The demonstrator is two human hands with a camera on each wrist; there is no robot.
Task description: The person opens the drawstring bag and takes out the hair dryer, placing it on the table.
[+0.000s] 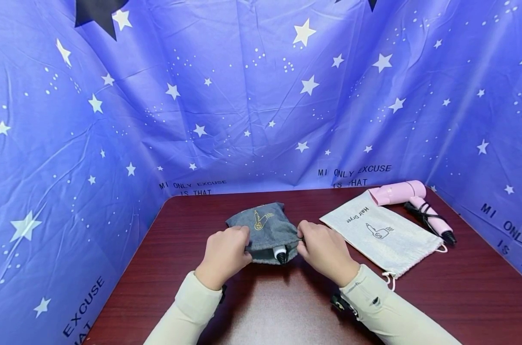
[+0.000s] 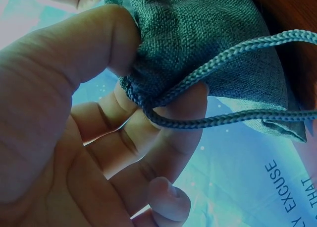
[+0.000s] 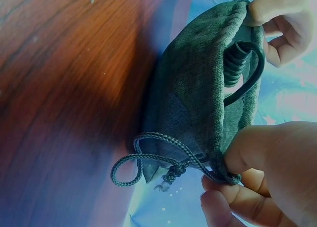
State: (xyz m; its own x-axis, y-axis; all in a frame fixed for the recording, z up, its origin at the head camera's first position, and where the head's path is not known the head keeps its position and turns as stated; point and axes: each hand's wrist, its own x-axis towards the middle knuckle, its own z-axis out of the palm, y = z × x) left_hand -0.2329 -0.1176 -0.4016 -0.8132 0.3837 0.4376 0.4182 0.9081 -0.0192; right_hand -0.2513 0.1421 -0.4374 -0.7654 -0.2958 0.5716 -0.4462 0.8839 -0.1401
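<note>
Evidently, over the table, the dark bag was held between the left hand and the right hand, each pinching a corner of its mouth, so tipping that opening down risked letting the white handle slip out, black cord first.

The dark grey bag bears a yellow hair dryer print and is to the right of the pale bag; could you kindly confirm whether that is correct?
Not quite: the dark grey bag is to the left of the pale bag, as the head view shows. It does bear a yellow hair dryer print.
</note>
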